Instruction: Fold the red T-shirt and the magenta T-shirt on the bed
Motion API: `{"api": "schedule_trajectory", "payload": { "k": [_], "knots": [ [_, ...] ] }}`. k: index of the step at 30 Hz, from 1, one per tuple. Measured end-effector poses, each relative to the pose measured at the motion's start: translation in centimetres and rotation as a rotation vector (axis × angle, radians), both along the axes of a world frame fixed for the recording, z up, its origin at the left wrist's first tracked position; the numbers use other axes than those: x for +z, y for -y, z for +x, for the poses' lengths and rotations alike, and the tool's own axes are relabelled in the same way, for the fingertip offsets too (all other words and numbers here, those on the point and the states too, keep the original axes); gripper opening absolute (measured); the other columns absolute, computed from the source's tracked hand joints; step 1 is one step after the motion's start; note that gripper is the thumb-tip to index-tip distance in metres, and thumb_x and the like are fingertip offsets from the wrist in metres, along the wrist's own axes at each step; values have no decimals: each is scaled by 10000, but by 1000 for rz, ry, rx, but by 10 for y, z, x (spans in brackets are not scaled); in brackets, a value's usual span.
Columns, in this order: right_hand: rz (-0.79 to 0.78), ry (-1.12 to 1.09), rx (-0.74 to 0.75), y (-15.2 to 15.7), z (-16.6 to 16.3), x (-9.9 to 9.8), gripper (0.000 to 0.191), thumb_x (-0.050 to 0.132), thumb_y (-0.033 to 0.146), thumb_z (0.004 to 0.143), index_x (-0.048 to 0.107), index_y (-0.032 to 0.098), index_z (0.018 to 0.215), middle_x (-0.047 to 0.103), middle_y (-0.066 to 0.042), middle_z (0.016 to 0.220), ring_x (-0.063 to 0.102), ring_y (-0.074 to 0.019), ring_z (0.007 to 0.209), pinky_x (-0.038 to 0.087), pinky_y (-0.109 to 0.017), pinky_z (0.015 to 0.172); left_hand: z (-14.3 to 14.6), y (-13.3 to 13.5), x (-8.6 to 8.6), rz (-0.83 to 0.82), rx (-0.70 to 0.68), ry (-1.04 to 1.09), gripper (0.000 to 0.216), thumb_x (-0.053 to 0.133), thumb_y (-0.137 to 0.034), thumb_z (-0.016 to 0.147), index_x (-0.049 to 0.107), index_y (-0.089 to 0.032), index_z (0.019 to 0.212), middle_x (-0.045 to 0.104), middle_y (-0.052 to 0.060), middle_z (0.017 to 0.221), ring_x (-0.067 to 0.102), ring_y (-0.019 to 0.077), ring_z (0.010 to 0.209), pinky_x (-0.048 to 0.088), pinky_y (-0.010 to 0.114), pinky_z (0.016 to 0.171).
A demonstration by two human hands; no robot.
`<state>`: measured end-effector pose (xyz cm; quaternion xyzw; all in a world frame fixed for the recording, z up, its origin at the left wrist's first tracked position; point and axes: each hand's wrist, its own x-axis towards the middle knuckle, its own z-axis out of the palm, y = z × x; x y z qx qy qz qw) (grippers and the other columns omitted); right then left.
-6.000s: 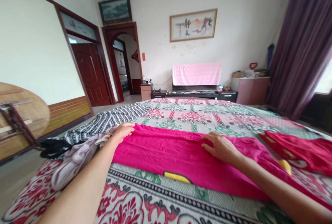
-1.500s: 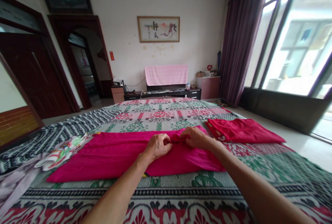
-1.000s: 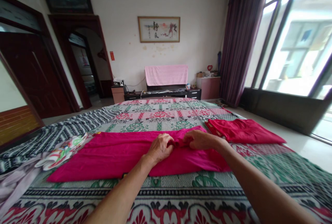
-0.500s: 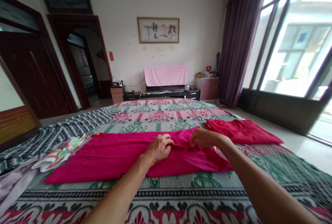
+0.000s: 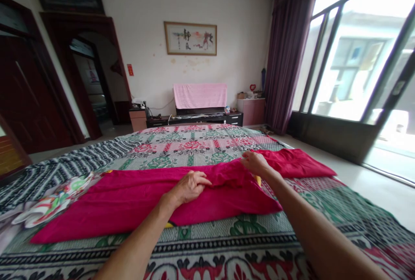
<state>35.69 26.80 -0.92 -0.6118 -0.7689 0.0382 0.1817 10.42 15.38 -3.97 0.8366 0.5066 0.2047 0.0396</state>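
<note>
A long magenta cloth [image 5: 129, 197], folded into a strip, lies across the patterned bedspread in front of me. Yellow bits peek out at its edges. My left hand [image 5: 191, 187] rests flat on the cloth's middle, its fingers loosely stretched. At the far right edge, my right hand [image 5: 256, 163] has bent fingers closed on the cloth, which is bunched and wrinkled between the two hands. The fingertips are partly hidden. Just beyond the right hand lies a folded red cloth [image 5: 296, 163].
The bedspread [image 5: 194, 135] has flowers and a dark border. On the left lie a multicoloured printed cloth [image 5: 58, 202] and a black-and-white patterned cloth [image 5: 78, 163]. A low cabinet [image 5: 235, 118] stands by the far wall, with a pink towel [image 5: 201, 94] above it.
My right hand has moved slightly away from me, to the cloth's far edge. The left hand's fingers have straightened a little on the cloth. The view has turned slightly right.
</note>
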Motion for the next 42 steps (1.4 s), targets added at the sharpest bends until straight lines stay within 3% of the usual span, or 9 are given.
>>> {"api": "schedule_trajectory", "payload": {
  "k": [2, 5, 8, 12, 16, 26, 32, 37, 42],
  "knots": [
    [-6, 11, -4, 0, -2, -7, 396, 468, 346, 797, 640, 152, 1096, 694, -121, 977, 635, -223, 889, 416, -260, 693, 1, 1, 4, -27, -4, 28, 366, 458, -144, 771, 718, -269, 996, 675, -4, 1102, 598, 155, 1035, 423, 277, 961],
    [-13, 12, -7, 3, -4, -10, 368, 482, 306, 792, 635, 170, 1098, 690, -109, 972, 631, -214, 893, 410, -254, 697, 3, 1, 8, -15, 88, 58, 507, 506, -194, 749, 568, -233, 1250, 646, 25, 1177, 575, 175, 1089, 421, 293, 983],
    [-16, 16, 11, 5, -4, -11, 376, 486, 227, 767, 627, 171, 1111, 682, -105, 1005, 620, -214, 932, 407, -253, 724, 5, 2, 9, -3, 187, 28, 674, 547, -356, 760, 405, -140, 1383, 478, 112, 1380, 436, 242, 1266, 335, 369, 1072],
    [-15, 33, 18, 2, -2, -12, 382, 483, 200, 745, 632, 166, 1096, 679, -110, 1014, 618, -225, 942, 406, -259, 728, 4, 4, 6, -251, 265, -66, 863, 401, -684, 765, 311, -146, 1433, 208, 126, 1519, 166, 334, 1394, 180, 544, 1108],
    [-9, 59, -2, -3, 1, -15, 364, 483, 187, 716, 660, 164, 1034, 692, -121, 947, 631, -232, 895, 401, -262, 691, 3, 9, 6, -364, 275, -119, 954, 281, -784, 734, 226, -172, 1463, 95, 109, 1541, 43, 329, 1411, 113, 562, 1108],
    [-85, 146, 11, 1, 7, -6, 292, 487, 157, 671, 703, 153, 867, 697, -120, 840, 635, -211, 776, 384, -251, 599, 4, 9, 9, -401, 287, -141, 991, 248, -807, 714, 187, -173, 1473, 40, 101, 1546, -4, 319, 1412, 86, 535, 1121],
    [-8, 159, 60, 11, -1, 11, 296, 506, 183, 690, 707, 153, 905, 697, -109, 830, 627, -198, 757, 381, -244, 586, 6, 10, 11, -415, 289, -156, 1007, 236, -816, 706, 172, -171, 1476, 48, 97, 1548, 2, 318, 1414, 89, 539, 1120],
    [46, 10, 296, 21, -13, 23, 309, 492, 143, 703, 719, 175, 909, 707, -52, 805, 612, -140, 710, 394, -212, 618, 6, 10, 11, -406, 289, -153, 1001, 242, -818, 705, 192, -178, 1472, 63, 105, 1547, 16, 320, 1414, 98, 546, 1115],
    [11, 33, 490, 28, -19, 17, 238, 502, 148, 715, 709, 168, 830, 697, -31, 800, 586, -121, 695, 389, -202, 631, 3, 7, 4, -364, 271, -100, 982, 297, -808, 704, 239, -182, 1459, 99, 126, 1540, 46, 345, 1407, 110, 573, 1101]
  ]
}}
